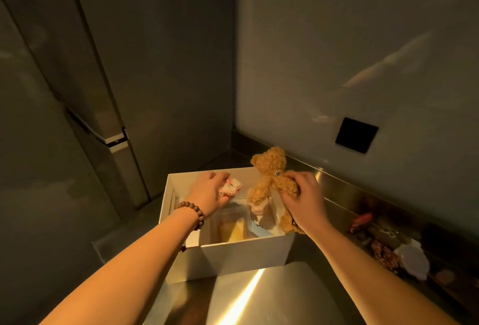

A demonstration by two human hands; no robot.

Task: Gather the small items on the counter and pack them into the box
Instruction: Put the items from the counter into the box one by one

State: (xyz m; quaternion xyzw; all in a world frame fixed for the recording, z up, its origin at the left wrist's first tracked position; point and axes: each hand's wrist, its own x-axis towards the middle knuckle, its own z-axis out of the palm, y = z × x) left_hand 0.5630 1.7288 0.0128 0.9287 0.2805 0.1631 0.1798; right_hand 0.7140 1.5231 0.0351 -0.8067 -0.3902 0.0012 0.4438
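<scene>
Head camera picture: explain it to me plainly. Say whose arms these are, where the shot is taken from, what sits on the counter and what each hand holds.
There is no machine here. The one picture comes from a wide-angle camera worn on a person's head, looking forward and down, so the two bare arms are the wearer's own. The left hand, with a beaded bracelet at the wrist, grips a small pink-and-white item over an open white box. The right hand holds a brown teddy bear by its body above the same box, which already contains a few things too dim to name. The box stands on a shiny metal counter. To the right lies a dark cluster of small items, hard to identify.
</scene>
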